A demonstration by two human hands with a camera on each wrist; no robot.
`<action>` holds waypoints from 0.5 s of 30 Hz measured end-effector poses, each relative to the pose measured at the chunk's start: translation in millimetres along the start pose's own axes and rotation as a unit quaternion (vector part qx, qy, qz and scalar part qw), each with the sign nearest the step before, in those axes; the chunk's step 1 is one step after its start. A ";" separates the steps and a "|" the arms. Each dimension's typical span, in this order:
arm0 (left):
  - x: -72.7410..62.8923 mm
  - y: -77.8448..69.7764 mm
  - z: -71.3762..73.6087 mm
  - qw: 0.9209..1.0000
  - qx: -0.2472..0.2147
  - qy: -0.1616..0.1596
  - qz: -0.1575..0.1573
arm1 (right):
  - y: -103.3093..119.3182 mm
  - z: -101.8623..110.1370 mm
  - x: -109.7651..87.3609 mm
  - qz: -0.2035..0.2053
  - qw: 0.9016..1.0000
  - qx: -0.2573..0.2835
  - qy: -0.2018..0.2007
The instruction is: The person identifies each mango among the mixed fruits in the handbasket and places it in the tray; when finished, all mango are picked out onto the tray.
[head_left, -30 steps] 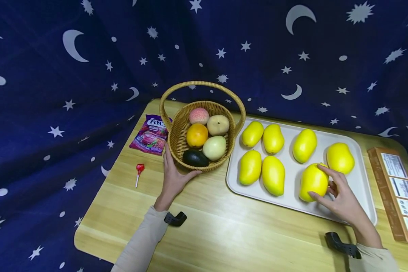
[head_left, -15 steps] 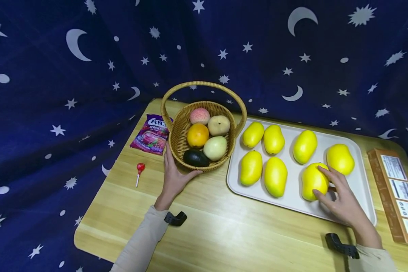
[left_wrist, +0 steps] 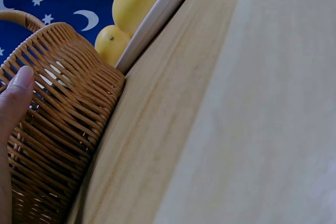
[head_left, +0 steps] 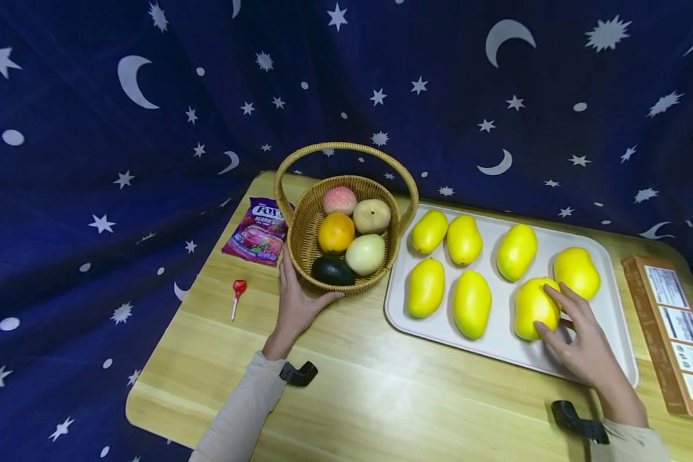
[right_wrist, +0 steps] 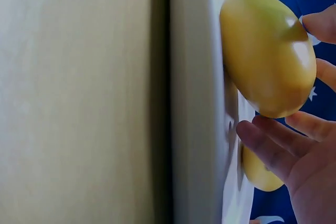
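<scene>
My left hand [head_left: 298, 309] is spread against the near left side of a wicker basket [head_left: 303, 250], thumb along its wall in the left wrist view. Inside the basket lie a pink peach [head_left: 339, 200], an orange [head_left: 336, 232], a dark avocado [head_left: 332, 270] and two pale fruits, one a round beige fruit [head_left: 372, 216], the other a pale green oval fruit [head_left: 365, 254]. My right hand [head_left: 582, 340] holds a yellow mango [head_left: 536, 309] at the tray's near right, between thumb and fingertips. Several other mangoes, including a front one [head_left: 472, 305], lie on the pale tray [head_left: 401, 321].
A purple candy bag [head_left: 256, 231] lies left of the basket, with a red lollipop [head_left: 239, 289] in front of it. A long brown box [head_left: 667, 333] lies to the right of the tray. Behind the table [head_left: 381, 391] hangs a dark blue star-patterned curtain [head_left: 346, 77].
The mango in my right hand has shifted slightly right, along with the hand. The front mango beside it has rolled a little to the right. My left hand stays at the basket.
</scene>
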State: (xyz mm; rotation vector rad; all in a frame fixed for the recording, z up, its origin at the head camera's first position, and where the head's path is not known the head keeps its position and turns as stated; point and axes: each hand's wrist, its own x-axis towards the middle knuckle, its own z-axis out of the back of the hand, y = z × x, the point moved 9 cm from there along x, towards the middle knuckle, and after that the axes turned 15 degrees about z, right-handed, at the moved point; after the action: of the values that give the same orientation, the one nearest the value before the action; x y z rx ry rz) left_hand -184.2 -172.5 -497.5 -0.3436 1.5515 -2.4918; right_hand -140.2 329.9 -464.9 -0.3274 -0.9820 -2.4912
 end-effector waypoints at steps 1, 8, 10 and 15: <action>-0.2 -0.5 -0.3 1.000 -0.001 0.001 0.000 | 0.7 1.2 0.0 0.003 1.000 -0.003 -0.004; -0.2 -2.9 -1.9 1.000 -0.004 0.004 -0.005 | 2.5 4.5 -2.0 0.012 1.000 0.003 -0.022; -0.3 -2.7 -1.6 1.000 -0.008 0.006 0.000 | 2.7 4.8 -2.7 0.011 1.000 0.005 -0.023; -4.0 -4.4 2.6 1.000 -0.001 0.013 0.008 | 5.6 6.0 -4.0 0.007 1.000 0.011 -0.027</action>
State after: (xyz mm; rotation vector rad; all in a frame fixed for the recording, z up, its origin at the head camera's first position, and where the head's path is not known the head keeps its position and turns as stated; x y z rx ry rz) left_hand -179.8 -171.7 -492.8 -0.2983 1.5610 -2.4918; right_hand -133.7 331.7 -458.8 -0.3944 -1.0231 -2.4690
